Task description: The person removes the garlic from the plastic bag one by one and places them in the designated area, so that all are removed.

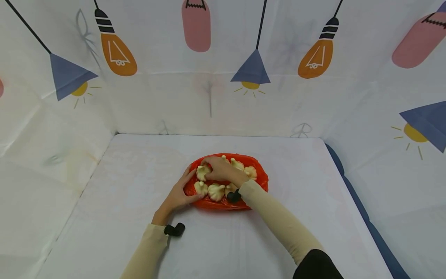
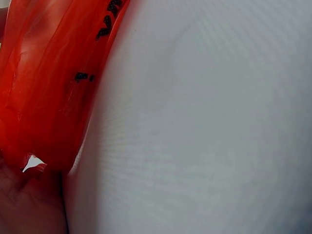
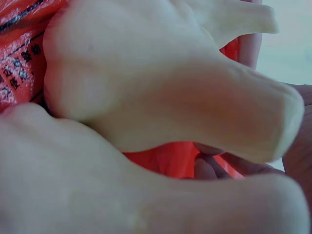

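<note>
Several pale garlic bulbs lie in a low oval container covered in red plastic. My left hand holds the container's left end, with the thumb along the front and the fingers toward the back. My right hand reaches across from the right and pinches a garlic bulb at the back left; its fingertips are partly hidden. In the left wrist view, red plastic with black print rises beside the left hand. Large garlic bulbs fill the right wrist view, their stems pointing right.
The container stands on a white-covered table. White curtains printed with lamps and bulbs hang behind it and at both sides. Dark blue fabric runs along the table's right edge.
</note>
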Demonstrator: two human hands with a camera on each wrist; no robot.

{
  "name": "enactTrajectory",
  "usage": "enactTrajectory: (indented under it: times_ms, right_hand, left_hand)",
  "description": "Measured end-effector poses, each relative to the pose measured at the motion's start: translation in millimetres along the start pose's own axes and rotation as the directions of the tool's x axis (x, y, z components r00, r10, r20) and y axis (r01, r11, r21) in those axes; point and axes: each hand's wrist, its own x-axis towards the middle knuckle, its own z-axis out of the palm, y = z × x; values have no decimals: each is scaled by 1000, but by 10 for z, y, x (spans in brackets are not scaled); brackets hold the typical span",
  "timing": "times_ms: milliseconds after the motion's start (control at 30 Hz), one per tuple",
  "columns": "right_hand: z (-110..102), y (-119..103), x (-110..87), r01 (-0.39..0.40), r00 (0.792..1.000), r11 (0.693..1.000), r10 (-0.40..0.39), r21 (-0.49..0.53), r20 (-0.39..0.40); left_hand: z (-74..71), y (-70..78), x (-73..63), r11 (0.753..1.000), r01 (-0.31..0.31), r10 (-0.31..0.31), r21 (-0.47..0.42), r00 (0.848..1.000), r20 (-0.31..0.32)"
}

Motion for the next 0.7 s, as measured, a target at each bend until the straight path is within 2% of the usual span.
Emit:
enactTrajectory:
  times_ms: [167, 367, 700]
  right_hand:
    - [-42, -8, -40, 18, 1000, 1000, -18, 16, -19]
    - [-72, 22, -97, 40, 997, 999, -38, 30, -65]
    - [-203, 15, -277, 43, 984, 985, -13, 167, -176]
  left_hand:
    - [-7, 21, -4, 1000, 13, -13, -1, 1000, 1]
    - [-10, -6, -1, 1000, -2, 2, 5, 1000, 2]
    - [8, 10, -7, 1000, 21, -21, -21, 1000, -7]
